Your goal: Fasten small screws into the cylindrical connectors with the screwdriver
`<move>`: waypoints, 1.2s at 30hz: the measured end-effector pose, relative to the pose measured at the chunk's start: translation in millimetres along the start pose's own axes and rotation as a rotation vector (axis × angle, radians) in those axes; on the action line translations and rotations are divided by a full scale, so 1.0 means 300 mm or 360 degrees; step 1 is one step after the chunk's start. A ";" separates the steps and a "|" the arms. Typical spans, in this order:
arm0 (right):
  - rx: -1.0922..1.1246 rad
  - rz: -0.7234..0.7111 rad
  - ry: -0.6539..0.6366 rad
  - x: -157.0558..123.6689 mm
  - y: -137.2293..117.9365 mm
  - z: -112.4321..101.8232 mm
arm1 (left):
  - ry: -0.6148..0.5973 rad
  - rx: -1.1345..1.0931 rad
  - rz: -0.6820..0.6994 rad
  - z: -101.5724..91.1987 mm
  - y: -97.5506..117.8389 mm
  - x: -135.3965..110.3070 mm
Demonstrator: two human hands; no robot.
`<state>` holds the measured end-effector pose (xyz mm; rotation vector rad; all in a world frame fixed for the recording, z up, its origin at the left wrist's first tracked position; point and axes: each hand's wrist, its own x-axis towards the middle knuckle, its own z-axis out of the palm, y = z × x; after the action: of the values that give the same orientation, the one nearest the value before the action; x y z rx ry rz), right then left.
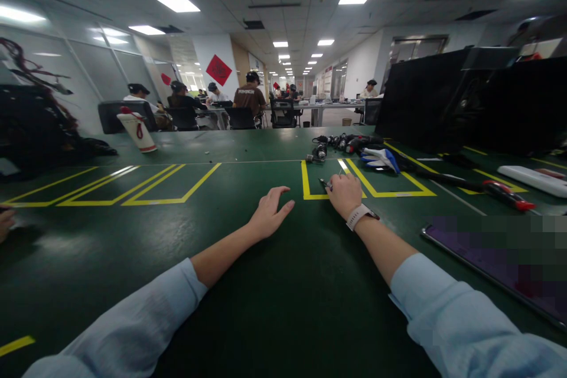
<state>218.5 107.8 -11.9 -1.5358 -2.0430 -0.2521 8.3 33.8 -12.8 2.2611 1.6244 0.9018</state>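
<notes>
My left hand [270, 212] hovers over or rests on the green tabletop [248, 260], its thumb and fingers apart and nothing in it. To its right, my right hand [345, 194] is closed around a small dark tool with a pointed end [325, 184]. The tool's tip sticks out to the left of the fingers; the rest is hidden, so its exact kind is unclear. This hand is over a rectangle of yellow tape [305, 180] on the table. A watch with a light band [358, 216] is on my right wrist.
Beyond my right hand lie a blue and white glove [381, 159] and tangled black cables [319, 150]. A red and black handled tool [505, 194], a white case [534, 180] and a phone-like slab [487, 266] are at right. A white cup [138, 130] stands far left; someone's hand [6, 221] shows at the left edge.
</notes>
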 end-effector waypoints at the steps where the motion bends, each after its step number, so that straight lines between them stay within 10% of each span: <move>1: -0.0014 0.0010 0.0011 0.002 0.001 -0.003 | -0.0004 -0.0001 -0.0001 0.000 0.000 0.000; 21: 0.0347 0.0523 -0.0008 0.031 0.143 0.024 | -0.0027 0.0029 0.0045 0.000 -0.001 -0.003; 30: 0.1041 0.0237 0.0214 -0.057 -0.079 -0.042 | 0.0028 -0.0272 -0.0104 0.023 -0.049 0.016; 36: 0.1353 -0.0059 -0.0149 -0.178 -0.229 -0.072 | 0.0258 -0.0257 -0.0085 0.024 -0.056 0.017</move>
<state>171.6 31.5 -10.5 -0.9753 -1.8636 0.6154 0.5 45.9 -25.1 2.0745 1.6033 1.1840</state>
